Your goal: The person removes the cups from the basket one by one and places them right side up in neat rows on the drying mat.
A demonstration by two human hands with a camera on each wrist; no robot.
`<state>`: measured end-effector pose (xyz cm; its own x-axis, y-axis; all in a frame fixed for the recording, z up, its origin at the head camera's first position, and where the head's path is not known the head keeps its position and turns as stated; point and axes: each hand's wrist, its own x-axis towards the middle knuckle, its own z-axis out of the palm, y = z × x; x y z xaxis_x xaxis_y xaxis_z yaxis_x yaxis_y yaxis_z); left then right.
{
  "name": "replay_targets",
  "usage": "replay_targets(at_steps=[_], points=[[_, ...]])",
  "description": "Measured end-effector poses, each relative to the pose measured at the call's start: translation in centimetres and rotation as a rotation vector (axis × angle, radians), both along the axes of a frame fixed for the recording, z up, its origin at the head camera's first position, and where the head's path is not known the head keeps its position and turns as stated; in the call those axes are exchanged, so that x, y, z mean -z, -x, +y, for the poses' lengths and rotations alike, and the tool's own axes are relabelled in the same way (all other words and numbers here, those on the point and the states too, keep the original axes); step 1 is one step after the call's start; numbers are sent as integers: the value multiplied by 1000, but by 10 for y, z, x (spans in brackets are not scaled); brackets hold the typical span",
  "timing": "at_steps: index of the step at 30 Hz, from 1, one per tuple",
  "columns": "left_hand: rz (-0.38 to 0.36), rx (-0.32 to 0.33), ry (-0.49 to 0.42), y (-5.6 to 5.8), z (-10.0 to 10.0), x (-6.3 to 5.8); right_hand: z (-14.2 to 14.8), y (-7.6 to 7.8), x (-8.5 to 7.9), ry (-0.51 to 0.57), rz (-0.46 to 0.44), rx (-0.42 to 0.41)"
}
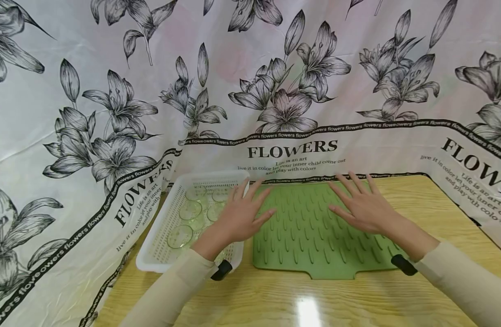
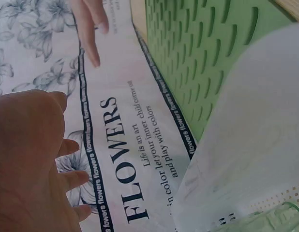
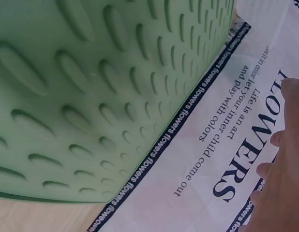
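My left hand (image 1: 239,217) hovers with spread fingers near the right side of a white plastic basket (image 1: 149,262), holding nothing. Inside the basket stand several clear round glasses (image 1: 180,236); my left hand and forearm hide part of them. Over the right part of a green ridged mat (image 1: 307,229) is my right hand (image 1: 364,208), its fingers also spread and nothing in it. The left wrist view shows the left hand (image 2: 28,159) beside the basket's white wall (image 2: 251,116). In the right wrist view, the mat (image 3: 91,96) fills the left side, apart from the right hand (image 3: 280,188).
Both basket and mat lie on a wood-grain table (image 1: 270,299). A white cloth (image 1: 217,159) printed with black flowers and lettering hangs behind and along both sides. The mat has a short tab (image 1: 333,275) on its near edge.
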<state>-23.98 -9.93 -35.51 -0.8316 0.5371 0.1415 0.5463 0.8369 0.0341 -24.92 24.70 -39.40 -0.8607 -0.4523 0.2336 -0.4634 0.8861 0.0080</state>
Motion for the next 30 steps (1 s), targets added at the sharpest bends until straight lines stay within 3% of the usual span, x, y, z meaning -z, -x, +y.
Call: replay_targets(at_steps=[12,30], points=[[39,-2,-83,-15,-31,2,20,-14,13,10,-23,20],[41,-30,-162,-25,-66,6,45,-29,27,49,52,8]])
